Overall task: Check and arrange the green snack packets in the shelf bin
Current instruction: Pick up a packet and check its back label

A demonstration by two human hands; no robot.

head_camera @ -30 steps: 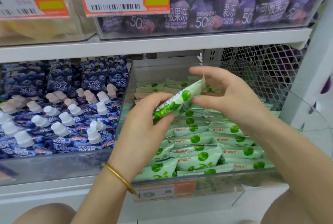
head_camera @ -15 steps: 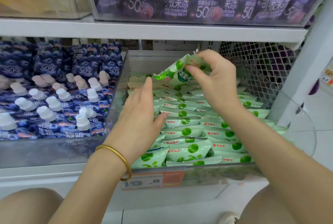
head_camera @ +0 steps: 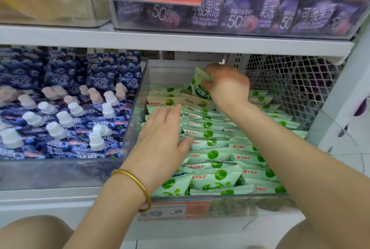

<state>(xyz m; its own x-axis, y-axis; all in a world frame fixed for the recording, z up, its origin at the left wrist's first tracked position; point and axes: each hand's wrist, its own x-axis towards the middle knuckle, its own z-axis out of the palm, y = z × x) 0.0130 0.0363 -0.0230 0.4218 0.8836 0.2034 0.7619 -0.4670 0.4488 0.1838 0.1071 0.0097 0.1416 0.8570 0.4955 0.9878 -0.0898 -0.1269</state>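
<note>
**Green packet held at the back of the bin, flat palm on the pile**

The right hand (head_camera: pixel 226 86) reaches deep to the rear of the bin. Its fingers are curled round one pale green foil snack packet printed with green fruit (head_camera: pixel 197 88), which it holds nearly upright just over the back row. That tilt suggests it is being slotted in on edge, behind the packets already lying there.

The left hand (head_camera: pixel 162 134) lies flat with its fingers straight and gripping nothing. Its palm rests on the left side of the pile, probably to press it down and stop it sliding forward while the other hand works behind. A thin gold bangle (head_camera: pixel 138 184) sits on that wrist.

Under both hands the remaining green snack packets (head_camera: pixel 212 176) fill the clear rectangular plastic shelf bin (head_camera: pixel 136 96). They overlap in rough rows from front to back, neater at the rear than at the front, so the arranging looks only partly done.

An orange and white price label (head_camera: pixel 176 209) is fixed to the bin's front lip. In the next bin to the left are dark blue spouted jelly pouches with white caps (head_camera: pixel 60 108). A white wire mesh divider (head_camera: pixel 290 80) closes the right side. On the white shelf board (head_camera: pixel 160 38) above sit purple jelly packets (head_camera: pixel 260 14).
</note>
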